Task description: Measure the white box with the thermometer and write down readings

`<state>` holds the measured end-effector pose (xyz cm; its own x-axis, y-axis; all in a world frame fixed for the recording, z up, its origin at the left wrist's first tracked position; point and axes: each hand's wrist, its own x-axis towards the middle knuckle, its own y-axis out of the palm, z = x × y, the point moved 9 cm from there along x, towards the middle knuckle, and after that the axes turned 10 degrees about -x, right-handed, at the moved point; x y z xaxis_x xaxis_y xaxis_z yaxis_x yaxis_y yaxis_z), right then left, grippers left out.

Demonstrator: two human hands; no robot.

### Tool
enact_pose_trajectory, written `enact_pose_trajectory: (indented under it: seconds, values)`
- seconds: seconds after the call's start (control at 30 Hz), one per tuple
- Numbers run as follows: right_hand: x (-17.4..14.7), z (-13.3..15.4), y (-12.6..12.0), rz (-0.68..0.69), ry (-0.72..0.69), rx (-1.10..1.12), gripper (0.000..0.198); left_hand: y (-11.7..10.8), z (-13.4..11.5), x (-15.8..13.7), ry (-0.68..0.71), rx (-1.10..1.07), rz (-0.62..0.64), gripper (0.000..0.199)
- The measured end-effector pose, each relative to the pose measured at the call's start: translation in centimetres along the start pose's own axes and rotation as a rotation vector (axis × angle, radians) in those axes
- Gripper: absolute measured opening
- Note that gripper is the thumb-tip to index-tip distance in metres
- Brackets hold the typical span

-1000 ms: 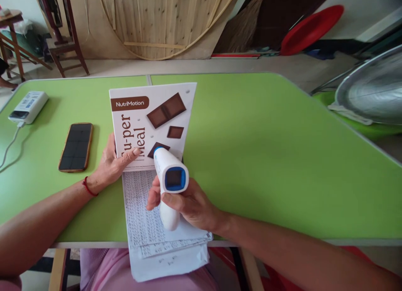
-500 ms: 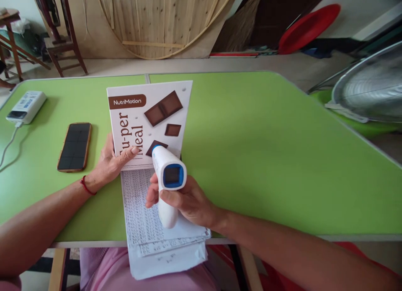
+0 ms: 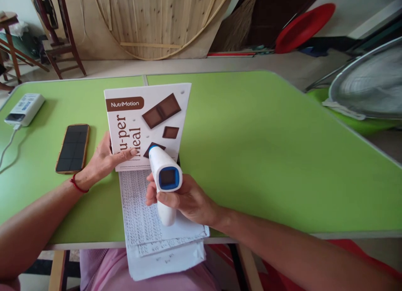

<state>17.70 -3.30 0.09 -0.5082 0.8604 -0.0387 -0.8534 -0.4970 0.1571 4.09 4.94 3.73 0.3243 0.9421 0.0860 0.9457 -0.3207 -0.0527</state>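
My left hand grips a white and brown NutriMotion box by its lower left side, thumb across the front. The box is tilted up, with chocolate pieces printed on its face. My right hand is wrapped round the handle of a white infrared thermometer. Its blue-framed dark screen faces me and its blue tip points at the lower part of the box. Beneath both lie handwritten sheets of paper, overhanging the table's near edge.
On the green table, a phone lies left of the box. A white power bank with a cable sits at the far left. A metal fan stands beyond the right edge. Behind are a wooden chair and a red basin.
The whole view has shifted slightly. The thermometer has moved a little left and up against the box; both hands keep their holds.
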Motion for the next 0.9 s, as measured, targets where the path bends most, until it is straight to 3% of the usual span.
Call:
enact_pose_trajectory:
  seconds: [0.2, 0.33, 0.43, 0.47, 0.53, 0.6, 0.67, 0.77, 0.9]
  values:
    - [-0.1, 0.6, -0.6, -0.033, -0.006, -0.155, 0.027, -0.4, -0.2, 0.6, -0.026, 0.100, 0.089, 0.055]
    - [-1.3, 4.9, -2.3, -0.008, -0.162, -0.436, 0.016, 0.7, -0.4, 0.6, -0.033, 0.041, 0.228, 0.045]
    - [-3.0, 8.9, -5.4, -0.100, -0.378, -0.752, 0.033, 1.3, -0.5, 0.5, -0.040, 0.036, 0.286, 0.042]
    - [-3.3, 9.4, -6.8, -0.142, -0.387, -0.888, 0.033, 1.3, -0.5, 0.5, -0.043, 0.046, 0.293, 0.042]
    - [-3.5, 9.5, -10.2, -0.277, -0.314, -1.156, 0.029, 1.3, -0.1, 0.4, -0.064, 0.071, 0.307, 0.046]
    - [-3.1, 8.2, -13.3, -0.347, -0.127, -1.390, 0.032, 1.2, 0.5, 0.4, -0.095, 0.090, 0.322, 0.052]
    - [-2.4, 6.5, -15.3, -0.321, 0.063, -1.565, 0.029, 1.2, 1.0, 0.4, -0.109, 0.086, 0.342, 0.057]
    - [-1.3, 4.8, -15.7, -0.192, 0.177, -1.642, 0.019, 1.4, 1.1, 0.4, -0.101, 0.053, 0.358, 0.056]
    - [-0.4, 3.9, -15.3, -0.114, 0.152, -1.641, 0.019, 2.0, 0.1, 0.4, -0.030, -0.002, 0.375, 0.044]
